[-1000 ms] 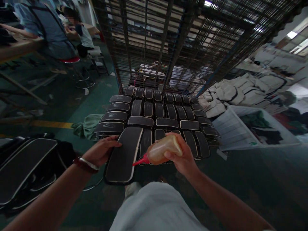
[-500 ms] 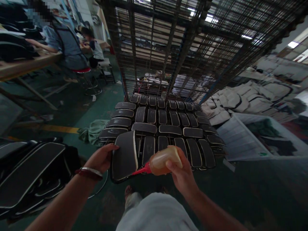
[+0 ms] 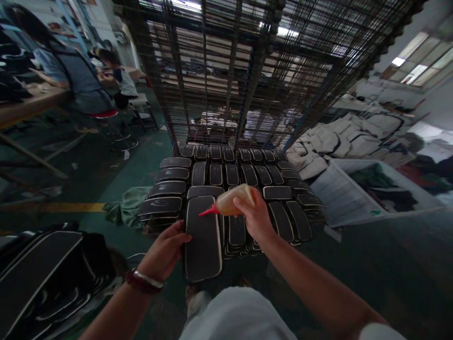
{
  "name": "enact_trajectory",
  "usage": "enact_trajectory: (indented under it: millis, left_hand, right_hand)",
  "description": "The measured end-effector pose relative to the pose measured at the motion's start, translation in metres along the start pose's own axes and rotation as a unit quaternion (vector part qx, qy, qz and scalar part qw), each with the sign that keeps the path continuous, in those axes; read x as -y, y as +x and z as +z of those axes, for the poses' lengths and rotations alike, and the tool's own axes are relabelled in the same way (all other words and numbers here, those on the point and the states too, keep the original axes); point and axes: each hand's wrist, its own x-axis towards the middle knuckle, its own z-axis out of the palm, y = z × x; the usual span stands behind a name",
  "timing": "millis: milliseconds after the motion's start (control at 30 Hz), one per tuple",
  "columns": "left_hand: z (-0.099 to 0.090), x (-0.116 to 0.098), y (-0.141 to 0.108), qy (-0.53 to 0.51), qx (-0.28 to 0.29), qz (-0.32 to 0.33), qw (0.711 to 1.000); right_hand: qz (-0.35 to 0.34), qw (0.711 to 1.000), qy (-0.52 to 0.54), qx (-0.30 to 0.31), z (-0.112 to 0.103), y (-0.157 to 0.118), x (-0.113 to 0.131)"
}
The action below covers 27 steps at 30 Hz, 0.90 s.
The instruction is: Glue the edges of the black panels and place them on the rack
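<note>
My left hand (image 3: 169,251) grips the left edge of a dark rounded-rectangle panel (image 3: 203,243) with pale trim, thumb on its face. The panel is held out over the front of the rack. In my right hand (image 3: 255,215) is a translucent squeeze bottle (image 3: 231,200) of amber liquid, probably glue, tilted with its red nozzle (image 3: 208,211) pointing left. The nozzle tip is over the upper part of the panel; whether it touches I cannot tell. Behind lie rows of similar dark panels (image 3: 216,174), several with shiny curved streaks on their faces.
A tall wire-mesh rack (image 3: 226,71) rises behind the panels. On the left are a pile of larger black pieces (image 3: 42,269), a green cloth (image 3: 127,205) and two people seated by a worktable (image 3: 31,106). A white bin (image 3: 339,193) and stacked pale pieces (image 3: 339,137) stand right.
The panel has turned more upright and shifted right with my left hand. The bottle has moved up, its nozzle going from the panel's lower right edge to its upper part.
</note>
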Motion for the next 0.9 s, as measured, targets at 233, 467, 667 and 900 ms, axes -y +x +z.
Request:
enact_trajectory:
  millis: [233,467,667,900]
  left_hand:
    - [-0.008,-0.003,0.005,0.013,0.02,0.0,1.0]
    - [-0.011,-0.009,0.006,0.017,0.045,-0.021,0.999]
    - [-0.012,-0.006,0.015,0.029,0.022,-0.022,0.999]
    - [-0.074,0.024,0.045,0.056,-0.097,0.023,0.993]
  right_hand:
    - [0.01,0.987,-0.07,0.142,-0.021,-0.014,0.006]
    - [-0.106,0.979,-0.149,0.092,-0.034,-0.003,0.025]
    - [0.057,0.991,-0.017,0.122,-0.028,-0.022,0.001]
    - [0.341,0.893,0.28,-0.084,-0.051,-0.029,-0.044]
